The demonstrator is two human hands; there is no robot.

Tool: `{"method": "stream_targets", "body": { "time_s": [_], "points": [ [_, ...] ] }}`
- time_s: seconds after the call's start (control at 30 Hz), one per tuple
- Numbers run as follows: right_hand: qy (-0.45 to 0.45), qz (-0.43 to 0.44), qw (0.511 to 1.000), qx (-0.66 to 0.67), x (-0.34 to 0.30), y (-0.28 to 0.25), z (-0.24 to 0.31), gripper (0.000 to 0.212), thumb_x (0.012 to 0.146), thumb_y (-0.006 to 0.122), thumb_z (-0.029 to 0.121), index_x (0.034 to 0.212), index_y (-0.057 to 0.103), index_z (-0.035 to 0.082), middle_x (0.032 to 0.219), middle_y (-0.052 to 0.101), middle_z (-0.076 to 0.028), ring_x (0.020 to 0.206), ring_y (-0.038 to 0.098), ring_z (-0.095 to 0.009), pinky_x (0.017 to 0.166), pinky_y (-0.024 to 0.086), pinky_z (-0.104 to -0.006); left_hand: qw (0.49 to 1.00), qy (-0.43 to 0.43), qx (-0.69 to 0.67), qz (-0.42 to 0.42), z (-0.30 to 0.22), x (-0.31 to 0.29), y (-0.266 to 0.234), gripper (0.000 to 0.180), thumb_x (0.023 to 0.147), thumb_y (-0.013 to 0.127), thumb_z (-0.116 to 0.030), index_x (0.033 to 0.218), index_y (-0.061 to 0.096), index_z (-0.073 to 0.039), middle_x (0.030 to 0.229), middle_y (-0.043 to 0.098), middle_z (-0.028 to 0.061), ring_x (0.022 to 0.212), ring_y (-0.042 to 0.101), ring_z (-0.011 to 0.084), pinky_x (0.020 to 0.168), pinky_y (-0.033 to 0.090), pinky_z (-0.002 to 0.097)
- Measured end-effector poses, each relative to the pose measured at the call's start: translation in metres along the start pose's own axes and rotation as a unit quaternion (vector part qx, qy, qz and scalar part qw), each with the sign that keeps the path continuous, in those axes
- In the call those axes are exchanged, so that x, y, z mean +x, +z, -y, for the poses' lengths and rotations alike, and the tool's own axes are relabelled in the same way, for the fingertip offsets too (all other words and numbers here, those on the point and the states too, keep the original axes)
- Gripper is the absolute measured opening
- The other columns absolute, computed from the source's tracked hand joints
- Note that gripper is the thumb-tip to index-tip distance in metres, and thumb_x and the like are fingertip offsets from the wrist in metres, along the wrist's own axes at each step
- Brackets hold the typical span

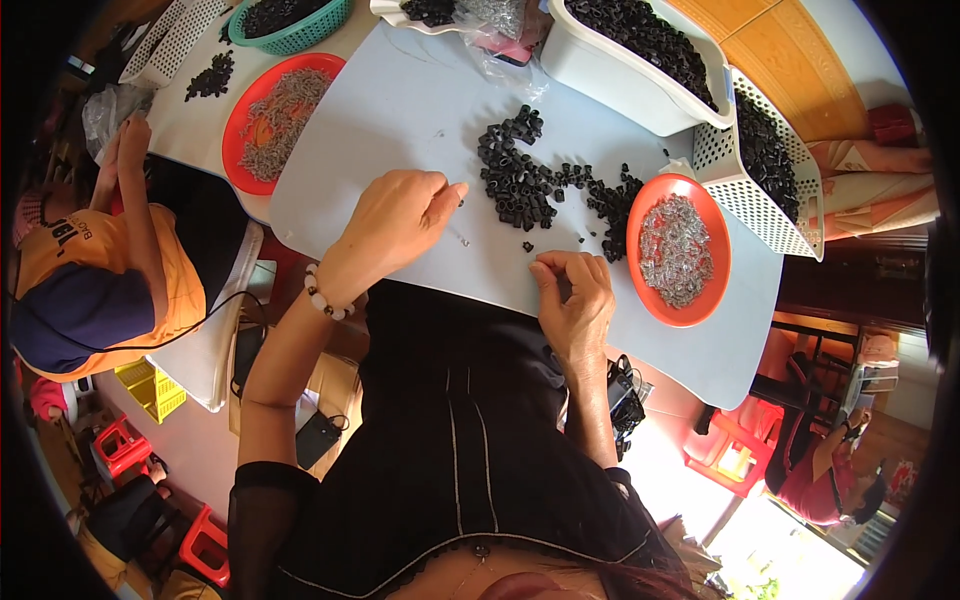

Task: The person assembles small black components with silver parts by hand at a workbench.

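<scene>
My left hand [400, 225], a beaded bracelet at its wrist, hovers over the pale table [390, 110]. Its thumb and forefinger are pinched together, and a tiny dark bit shows at their tips, too small to name. Closer to the table's front edge, my right hand [582, 298] has curled fingers with thumb and forefinger meeting; whatever they hold is hidden. Beyond both hands lies a loose heap of small black tubular plastic parts [520, 185]. Right of it, an orange-red oval plate [677, 317] holds many small clear pieces [676, 250]. One small clear piece [464, 242] lies beside my left hand.
A white tub [640, 97] and a perforated white basket [718, 165], both full of black parts, stand at the far right. To the left are another red plate [236, 150] and a green basket [300, 42]. A co-worker in orange [165, 250] sits at left.
</scene>
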State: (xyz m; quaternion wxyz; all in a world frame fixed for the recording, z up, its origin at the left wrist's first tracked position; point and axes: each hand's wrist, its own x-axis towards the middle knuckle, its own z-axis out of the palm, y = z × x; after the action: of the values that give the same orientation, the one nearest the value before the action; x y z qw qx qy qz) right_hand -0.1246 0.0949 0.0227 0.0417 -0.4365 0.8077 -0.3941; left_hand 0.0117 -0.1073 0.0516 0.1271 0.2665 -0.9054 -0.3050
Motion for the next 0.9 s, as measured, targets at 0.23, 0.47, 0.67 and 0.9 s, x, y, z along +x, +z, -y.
{"method": "stream_targets", "body": {
  "time_s": [0.23,0.47,0.67,0.9],
  "points": [
    [-0.019,-0.018,1.0,-0.009,0.004,0.003,0.004,0.017,0.076,0.077,0.005,0.09,0.068,0.006,0.083,0.066,-0.008,0.078,0.059,-0.028,0.07,0.048,-0.038,0.963,-0.075,-0.249,-0.073,0.007,-0.033,0.018,0.017,0.094,0.066,-0.012,0.091,0.066,0.006,0.069,0.06,0.0012,0.066,0.052,0.0038,0.058,0.043,0.0225],
    [-0.131,0.028,0.99,0.038,0.02,0.02,0.029,0.024,0.074,0.078,0.002,0.096,0.071,0.005,0.088,0.068,-0.008,0.084,0.06,-0.026,0.074,0.049,-0.0362,0.934,-0.072,-0.316,-0.151,0.005,-0.045,0.025,0.018,0.093,0.068,-0.013,0.094,0.067,0.005,0.077,0.066,0.0046,0.067,0.057,0.0067,0.06,0.046,0.0225],
    [-0.15,0.07,0.986,-0.035,0.028,0.041,0.041,0.023,0.074,0.076,0.002,0.096,0.072,0.006,0.088,0.068,-0.009,0.082,0.06,-0.028,0.071,0.051,-0.0368,0.912,-0.081,-0.368,-0.16,0.006,-0.053,0.028,0.019,0.093,0.068,-0.014,0.097,0.068,0.005,0.08,0.067,0.005,0.069,0.059,0.0066,0.062,0.047,0.0216],
    [0.148,0.157,0.85,0.48,0.023,0.011,0.037,0.011,0.09,0.066,-0.001,0.1,0.069,-0.001,0.091,0.07,-0.006,0.082,0.059,-0.01,0.075,0.047,-0.0248,0.865,-0.137,-0.475,-0.084,-0.019,-0.062,0.021,0.018,0.095,0.066,-0.014,0.1,0.069,0.003,0.078,0.066,0.0006,0.069,0.057,0.0046,0.061,0.046,0.0199]
  ]
}}
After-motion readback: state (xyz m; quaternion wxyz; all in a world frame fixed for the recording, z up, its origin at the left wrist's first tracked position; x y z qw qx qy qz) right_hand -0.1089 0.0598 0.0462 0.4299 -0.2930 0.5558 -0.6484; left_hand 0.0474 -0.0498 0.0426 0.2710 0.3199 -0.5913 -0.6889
